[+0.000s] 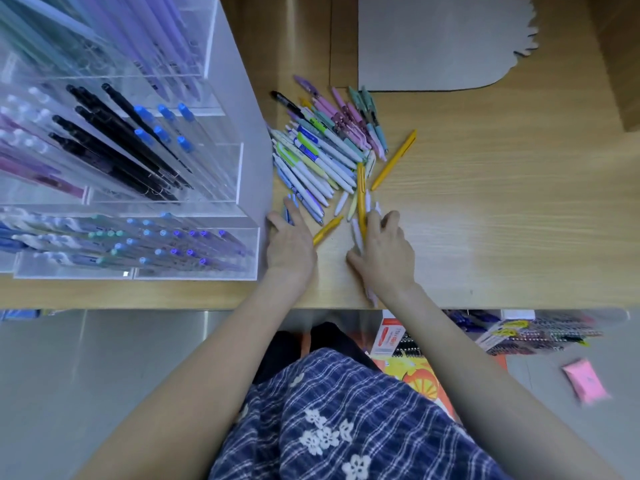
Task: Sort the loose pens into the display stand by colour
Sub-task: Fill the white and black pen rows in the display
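A heap of loose pens (325, 143) in white, blue, pink, teal and purple lies on the wooden table (485, 220), right of the clear acrylic display stand (239, 174). Three yellow pens lie near it: one (394, 159) to the right, one (361, 188) upright by my right hand, one (327, 230) between my hands. My left hand (289, 242) rests flat on the table by the stand's corner, fingertips on a blue pen. My right hand (384, 247) holds a bundle of pale lilac pens (356, 233), whose ends stick out below my wrist.
The stand's tiers hold black, blue-capped, purple and teal pens. A grey sheet (433, 39) lies at the back of the table. Below the table edge, boxes of stock (519, 332) and a pink packet (585, 381) sit on the floor.
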Motion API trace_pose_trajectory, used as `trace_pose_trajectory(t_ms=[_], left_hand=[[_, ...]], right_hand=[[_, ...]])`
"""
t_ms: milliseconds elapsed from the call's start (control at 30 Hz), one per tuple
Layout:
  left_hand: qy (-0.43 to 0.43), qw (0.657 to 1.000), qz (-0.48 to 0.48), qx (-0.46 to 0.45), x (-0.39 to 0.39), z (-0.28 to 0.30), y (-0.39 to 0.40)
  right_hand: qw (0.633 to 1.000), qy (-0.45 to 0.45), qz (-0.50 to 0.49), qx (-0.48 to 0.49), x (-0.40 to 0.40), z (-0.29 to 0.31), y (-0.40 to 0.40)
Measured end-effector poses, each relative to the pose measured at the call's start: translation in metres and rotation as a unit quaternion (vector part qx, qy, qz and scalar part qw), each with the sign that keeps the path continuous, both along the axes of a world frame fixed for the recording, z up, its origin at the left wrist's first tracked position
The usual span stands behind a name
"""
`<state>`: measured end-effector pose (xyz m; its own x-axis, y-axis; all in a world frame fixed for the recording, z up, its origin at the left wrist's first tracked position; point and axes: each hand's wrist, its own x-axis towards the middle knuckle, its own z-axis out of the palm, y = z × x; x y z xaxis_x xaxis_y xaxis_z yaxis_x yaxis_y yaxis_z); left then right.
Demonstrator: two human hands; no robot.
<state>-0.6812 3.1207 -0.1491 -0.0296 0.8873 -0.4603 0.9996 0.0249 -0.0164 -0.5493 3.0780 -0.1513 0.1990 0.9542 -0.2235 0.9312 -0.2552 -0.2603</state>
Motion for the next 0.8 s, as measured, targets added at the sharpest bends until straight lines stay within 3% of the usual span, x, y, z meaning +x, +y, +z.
trace_pose_trajectory(t_ms=[233, 333, 400, 467, 567, 633, 700, 800], left_hand=[[0.021, 0.999, -0.034, 0.009, -0.006, 0.005, -0.023], [0.008, 0.997, -0.07, 0.001, -0.01, 0.016, -0.031], [-0.045, 0.997, -0.053, -0.012, -0.017, 0.027, -0.034], [-0.178, 0.984, -0.018, -0.028, -0.027, 0.037, -0.036], [-0.406, 0.911, 0.009, -0.071, -0.046, 0.051, -0.041], [-0.529, 0.841, 0.055, -0.101, -0.055, 0.063, -0.043], [-0.602, 0.784, 0.097, -0.114, -0.062, 0.081, -0.042], [-0.666, 0.729, 0.134, -0.086, -0.075, 0.113, -0.044]], right_hand=[[0.997, -0.059, -0.018, 0.047, 0.027, -0.011, -0.024], [0.997, -0.069, -0.019, 0.004, 0.033, -0.009, -0.023], [0.998, -0.056, -0.015, -0.017, 0.037, -0.006, -0.027], [0.999, -0.002, -0.045, -0.003, 0.041, 0.002, -0.032], [0.983, 0.146, -0.111, -0.004, 0.047, 0.013, -0.032], [0.943, 0.297, -0.148, 0.0, 0.04, 0.03, -0.032], [0.884, 0.434, -0.172, 0.004, 0.022, 0.055, -0.031], [0.816, 0.565, -0.121, -0.004, -0.013, 0.102, -0.032]])
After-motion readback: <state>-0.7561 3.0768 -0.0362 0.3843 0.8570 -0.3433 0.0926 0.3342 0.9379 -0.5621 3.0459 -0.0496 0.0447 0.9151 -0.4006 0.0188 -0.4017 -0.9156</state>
